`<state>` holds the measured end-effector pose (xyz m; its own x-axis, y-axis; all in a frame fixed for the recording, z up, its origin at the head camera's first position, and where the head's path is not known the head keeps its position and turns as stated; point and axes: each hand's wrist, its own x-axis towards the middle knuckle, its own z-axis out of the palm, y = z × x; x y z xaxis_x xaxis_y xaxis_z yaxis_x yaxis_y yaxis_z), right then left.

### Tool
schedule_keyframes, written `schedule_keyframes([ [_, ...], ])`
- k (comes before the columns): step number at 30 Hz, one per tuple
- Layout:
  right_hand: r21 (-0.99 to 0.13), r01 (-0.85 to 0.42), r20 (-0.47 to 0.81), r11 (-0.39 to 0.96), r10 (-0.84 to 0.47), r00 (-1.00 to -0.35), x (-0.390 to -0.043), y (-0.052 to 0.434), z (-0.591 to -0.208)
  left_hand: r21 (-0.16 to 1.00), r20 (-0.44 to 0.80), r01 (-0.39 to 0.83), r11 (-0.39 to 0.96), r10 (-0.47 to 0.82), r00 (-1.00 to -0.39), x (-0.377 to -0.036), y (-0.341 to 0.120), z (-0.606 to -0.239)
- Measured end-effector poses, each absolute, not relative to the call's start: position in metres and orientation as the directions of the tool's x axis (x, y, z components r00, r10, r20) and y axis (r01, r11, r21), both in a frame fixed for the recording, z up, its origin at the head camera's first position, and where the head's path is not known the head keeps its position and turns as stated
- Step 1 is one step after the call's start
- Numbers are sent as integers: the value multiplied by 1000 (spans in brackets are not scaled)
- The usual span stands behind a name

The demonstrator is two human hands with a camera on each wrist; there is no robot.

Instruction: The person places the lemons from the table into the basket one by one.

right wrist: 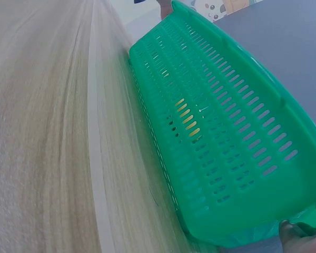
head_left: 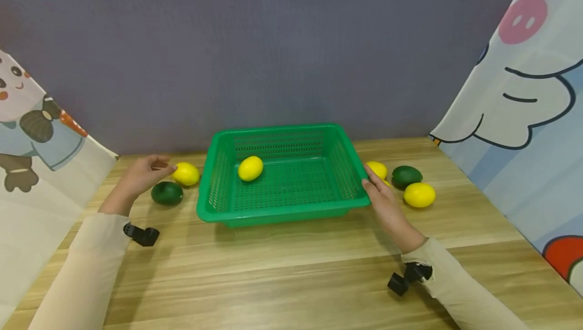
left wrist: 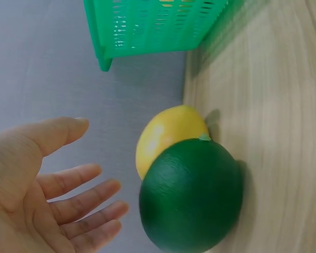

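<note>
A green plastic basket (head_left: 282, 214) with slotted walls stands mid-table, with one lemon (head_left: 250, 168) inside. My right hand (head_left: 384, 201) grips its right rim, thumb at the edge; in the right wrist view only the thumb and a bit of the hand (right wrist: 303, 240) show at the corner. On the left, my left hand (head_left: 144, 174) hovers with loose, spread fingers by another lemon (head_left: 186, 174) and a dark green oval fruit (head_left: 167, 194). In the left wrist view its palm (left wrist: 52, 195) faces the green fruit (left wrist: 192, 197), apart from it, and holds nothing.
Right of the basket lie a partly hidden yellow fruit (head_left: 378, 169), another dark green fruit (head_left: 407, 176) and a lemon (head_left: 419, 195). A grey wall (head_left: 282, 56) rises behind the wooden table (head_left: 282, 274). Cartoon-printed cloths (head_left: 514, 102) hang at both sides.
</note>
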<state>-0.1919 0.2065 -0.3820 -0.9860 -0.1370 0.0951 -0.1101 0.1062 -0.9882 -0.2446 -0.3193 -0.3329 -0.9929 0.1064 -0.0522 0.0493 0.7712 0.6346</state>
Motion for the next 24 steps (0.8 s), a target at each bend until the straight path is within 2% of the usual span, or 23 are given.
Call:
schedule_keyframes([
  [6, -987, -113, 99, 114, -118, -988, -193, 206, -383, 613, -52, 38, 789, 89, -995, -243, -322, -340],
  [15, -987, -112, 98, 112, -126, -987, -192, 207, -384, 586, -127, 14, 810, 109, -986, -241, -325, -347],
  [24, -986, -125, 111, 109, -129, -985, -191, 206, -384, 559, -121, 41, 828, 130, -984, -244, -327, -354],
])
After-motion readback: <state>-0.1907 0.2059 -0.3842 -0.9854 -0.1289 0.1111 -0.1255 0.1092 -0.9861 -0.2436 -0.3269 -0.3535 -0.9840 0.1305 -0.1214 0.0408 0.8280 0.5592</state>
